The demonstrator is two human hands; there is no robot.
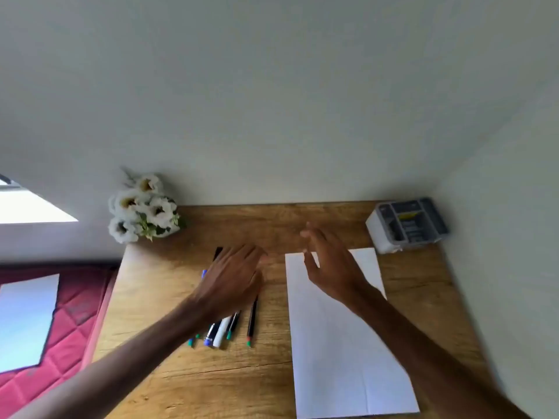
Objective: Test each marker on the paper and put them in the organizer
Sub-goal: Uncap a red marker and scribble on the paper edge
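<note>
Row of markers lying on the wooden table, just left of the white paper. Left hand flat over them, fingers straight, gripping nothing; touching or not, impossible to tell. Right hand raised above paper, fingers spread, empty. Organizer at far right corner

Matt wood-grain desk, smooth white paper, grey plastic organizer
</note>
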